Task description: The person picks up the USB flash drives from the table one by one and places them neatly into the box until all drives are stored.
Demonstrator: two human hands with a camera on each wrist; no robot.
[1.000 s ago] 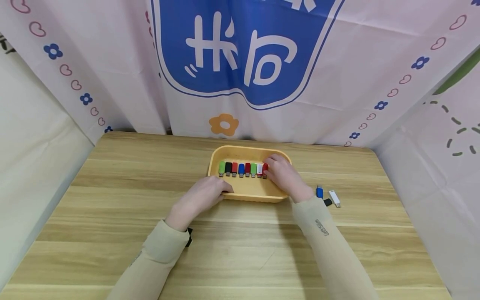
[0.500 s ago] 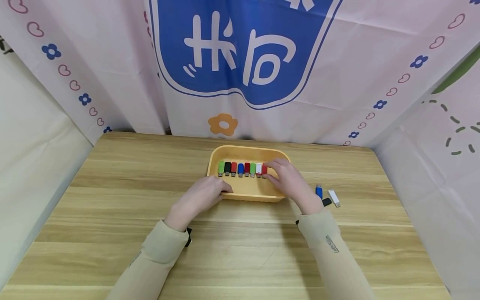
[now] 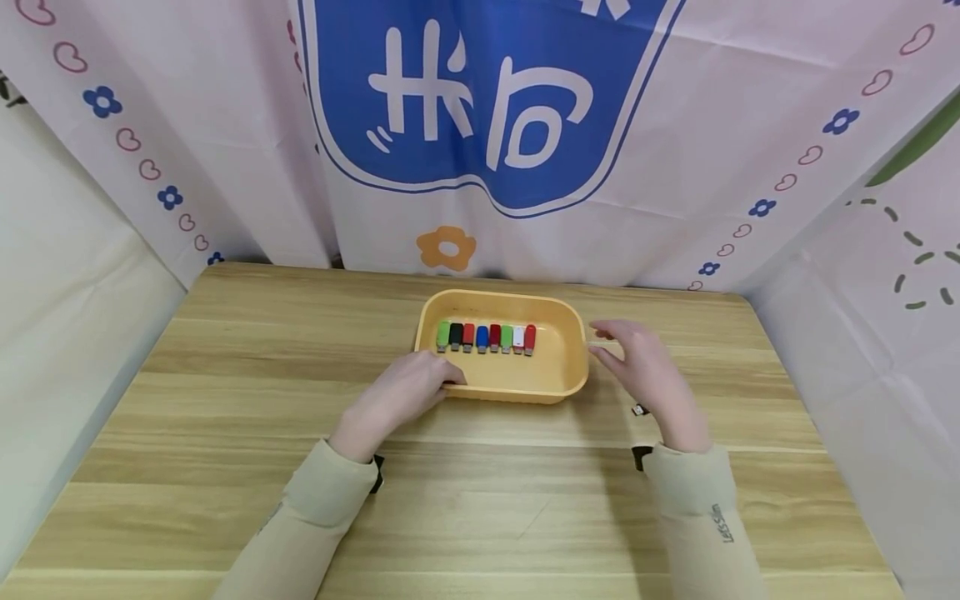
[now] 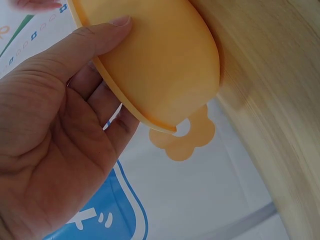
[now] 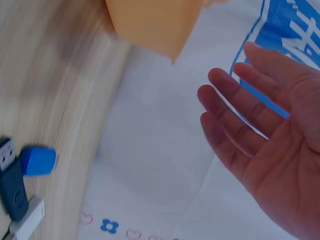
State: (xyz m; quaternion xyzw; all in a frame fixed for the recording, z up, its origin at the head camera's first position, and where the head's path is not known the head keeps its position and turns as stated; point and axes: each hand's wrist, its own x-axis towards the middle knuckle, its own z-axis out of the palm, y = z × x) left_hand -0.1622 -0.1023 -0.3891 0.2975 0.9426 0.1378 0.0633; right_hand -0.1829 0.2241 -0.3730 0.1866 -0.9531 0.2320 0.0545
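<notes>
My left hand (image 3: 408, 387) grips the front rim of a yellow plastic box (image 3: 517, 392); in the left wrist view its thumb lies on the outside of the wall (image 4: 165, 55) and its fingers reach over the rim. Inside the box several USB sticks lie in a row, from a green stick (image 3: 443, 335) at the left to a red stick (image 3: 530, 337) at the right. My right hand (image 3: 648, 367) hovers just past the box's right end, fingers apart and holding nothing. In the right wrist view a black USB stick (image 5: 14, 187), a blue one (image 5: 38, 160) and a white one (image 5: 29, 220) lie close together.
The box stands on a wood-grain table (image 3: 480, 500) near its back edge. Behind hangs a white cloth with a blue printed sign (image 3: 487, 108) and an orange flower (image 3: 447, 248). In the head view the right hand hides most of the loose sticks.
My right hand has let go of the red USB stick at the row's right end and moved right, out of the box. The left hand has stayed on the rim.
</notes>
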